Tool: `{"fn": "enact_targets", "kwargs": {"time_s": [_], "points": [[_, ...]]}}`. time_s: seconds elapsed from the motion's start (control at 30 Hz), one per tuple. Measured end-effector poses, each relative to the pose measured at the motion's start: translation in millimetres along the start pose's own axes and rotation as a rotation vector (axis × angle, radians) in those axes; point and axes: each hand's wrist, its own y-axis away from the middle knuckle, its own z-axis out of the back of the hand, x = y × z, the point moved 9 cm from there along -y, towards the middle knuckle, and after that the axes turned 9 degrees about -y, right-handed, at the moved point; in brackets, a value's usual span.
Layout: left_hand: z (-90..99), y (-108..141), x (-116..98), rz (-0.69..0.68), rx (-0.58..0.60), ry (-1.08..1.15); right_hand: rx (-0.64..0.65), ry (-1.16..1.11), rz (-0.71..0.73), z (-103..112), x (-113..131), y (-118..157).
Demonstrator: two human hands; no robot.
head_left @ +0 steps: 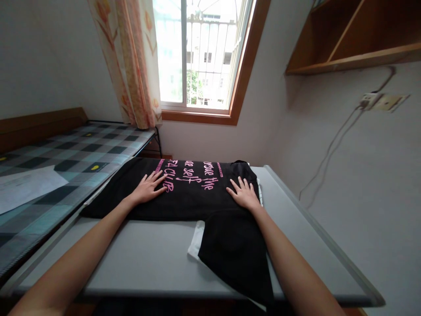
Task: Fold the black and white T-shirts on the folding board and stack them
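Observation:
A black T-shirt (184, 206) with pink lettering lies folded across the table, its lettered side up. One sleeve (233, 250) with a white layer beneath it spreads toward me and reaches over the near table edge. My left hand (149, 188) rests flat on the shirt beside the lettering, fingers spread. Near the collar end, my right hand (243, 193) also lies flat on the cloth with its fingers apart. Neither hand grips the fabric. Some white cloth shows past the shirt's right end.
The pale grey table (158, 259) stands against the right wall. To the left is a bed with a checked mat (79, 151) and white paper (29, 186) on it. Beyond are a curtain (131, 66) and a window (207, 57). A wall socket (368, 101) with a cable is at right, below a wooden shelf (355, 61).

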Motion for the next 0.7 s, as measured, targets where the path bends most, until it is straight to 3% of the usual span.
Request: {"fn": "enact_targets", "kwargs": {"time_s": [0.4, 0.7], "points": [[-0.5, 6, -2, -0.029, 0.013, -0.035, -0.027, 0.019, 0.004, 3, 6, 18], [-2.7, 20, 4, -0.036, 0.015, -0.028, 0.031, -0.002, -0.012, -1, 7, 34]]}}
